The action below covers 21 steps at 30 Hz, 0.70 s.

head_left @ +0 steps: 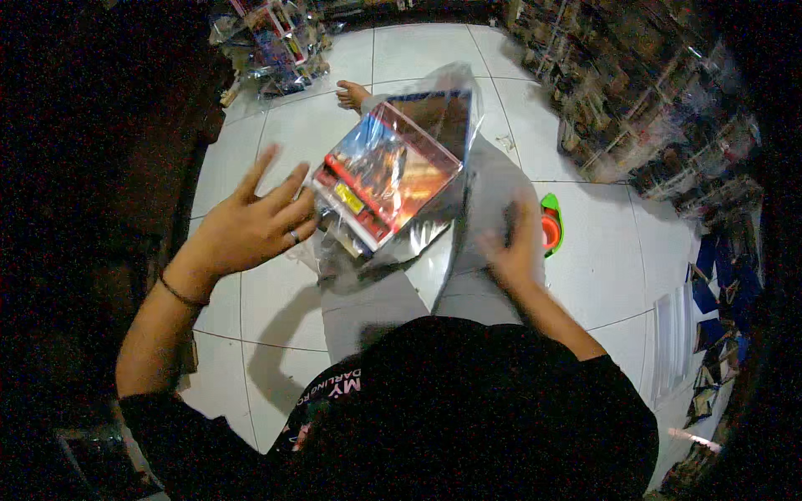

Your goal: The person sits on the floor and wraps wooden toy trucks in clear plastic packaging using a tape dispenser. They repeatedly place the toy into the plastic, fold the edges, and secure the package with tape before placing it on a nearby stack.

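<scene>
A flat case [393, 171] with a colourful printed cover, red edging and a yellow label lies tilted across my lap in shiny clear film. Beneath it are a clear plastic bag [430, 238] and a dark flat panel [443, 117], partly covered. My left hand [255, 217], with a ring and a dark wristband, hovers at the case's left corner, fingers spread; whether a fingertip touches the film I cannot tell. Over my right thigh, my right hand [515, 250] is blurred, thumb apart from the fingers, with nothing visible in it.
A green tape dispenser with an orange roll [550, 227] sits on the white tiled floor [585, 275] beside my right leg. Plastic-wrapped stacks [618, 100] line the right side. Another wrapped pile [280, 50] stands at the far left. White strips [672, 338] and dark blue pieces lie at the right.
</scene>
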Motion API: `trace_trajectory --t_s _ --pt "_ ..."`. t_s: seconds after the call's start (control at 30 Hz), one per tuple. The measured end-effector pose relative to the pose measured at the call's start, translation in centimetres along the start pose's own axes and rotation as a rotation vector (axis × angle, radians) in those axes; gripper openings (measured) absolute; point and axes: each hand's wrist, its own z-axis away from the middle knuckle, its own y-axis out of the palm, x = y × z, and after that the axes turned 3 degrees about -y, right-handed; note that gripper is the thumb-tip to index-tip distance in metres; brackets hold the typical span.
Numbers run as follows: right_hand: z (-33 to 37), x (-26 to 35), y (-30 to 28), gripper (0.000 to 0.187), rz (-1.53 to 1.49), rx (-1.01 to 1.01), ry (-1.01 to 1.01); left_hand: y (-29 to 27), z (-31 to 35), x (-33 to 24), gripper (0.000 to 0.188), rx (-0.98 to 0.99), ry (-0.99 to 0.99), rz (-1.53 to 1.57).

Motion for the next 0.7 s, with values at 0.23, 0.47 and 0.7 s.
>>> trace_trajectory --t_s 0.23,0.47,0.7 --pt "-7.6 3.5 7.4 0.136 0.034 0.467 -0.106 -1.8 -5.7 4.9 0.01 0.05 -0.203 0.087" --pt "-4.1 -3.9 6.3 0.118 0.038 0.943 0.544 1.3 -11.0 12.7 0.038 0.086 -0.558 0.352" --pt "-12.1 -2.4 2.4 0.039 -0.25 0.603 0.587 2.4 1.4 10.3 0.038 -0.195 -1.195 0.995"
